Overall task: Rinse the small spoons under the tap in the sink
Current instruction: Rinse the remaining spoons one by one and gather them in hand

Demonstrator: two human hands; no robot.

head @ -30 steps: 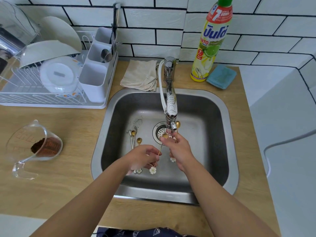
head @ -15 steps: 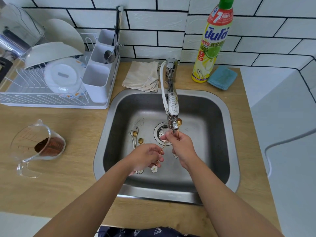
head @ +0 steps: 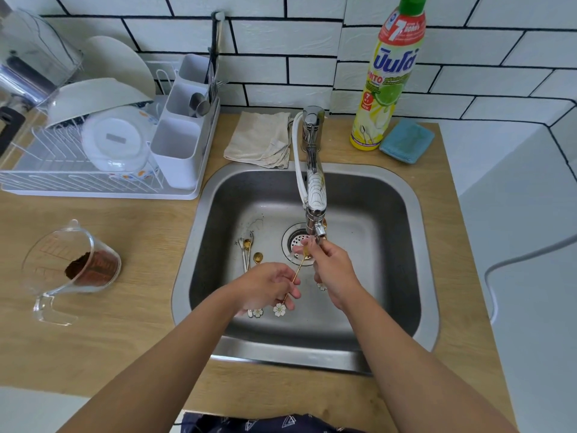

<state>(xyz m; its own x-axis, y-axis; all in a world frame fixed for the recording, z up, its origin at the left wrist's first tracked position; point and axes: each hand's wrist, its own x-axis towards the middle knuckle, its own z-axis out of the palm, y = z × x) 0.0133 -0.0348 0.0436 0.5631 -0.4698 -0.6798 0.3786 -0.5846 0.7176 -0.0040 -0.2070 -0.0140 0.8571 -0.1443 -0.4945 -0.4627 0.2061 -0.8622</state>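
**Small Spoons Going Under the Tap, One Pair at a Time**

A slim gold spoon point(head: 299, 266) is slanting across the middle of the steel sink point(head: 415, 276), its bowl end up by the spout of the tap point(head: 316, 195) and its white flower-shaped end hanging low near the front. The left hand point(head: 265, 287) is pinching its lower shaft, fingers curled around it just above the flower, with a second flower end peeking out beside it. The right hand point(head: 335, 271) is closing its fingertips point(head: 307, 246) over the spoon's upper end directly beneath the spout; a second gold spoon appears to be standing in that hand, its bowl showing just right of the spout, a flower end dangling below the palm. Whether water is running is hard to tell.

To the left of the drain point(head: 295, 242), more spoons point(head: 249, 248) are lying loose on the sink floor, apart from both hands and apparently awaiting their turn.

Doing this step well likely means keeping each bowl centred under the spout, rubbing and turning it so both faces are getting washed, and holding a firm pinch on the thin, slippery shaft above the open drain.

On the far counter, a folded cloth point(head: 259, 139), a dish soap bottle point(head: 387, 76) and a blue sponge point(head: 406, 140) are sitting behind the sink; a dish rack point(head: 93, 179) is standing far left.
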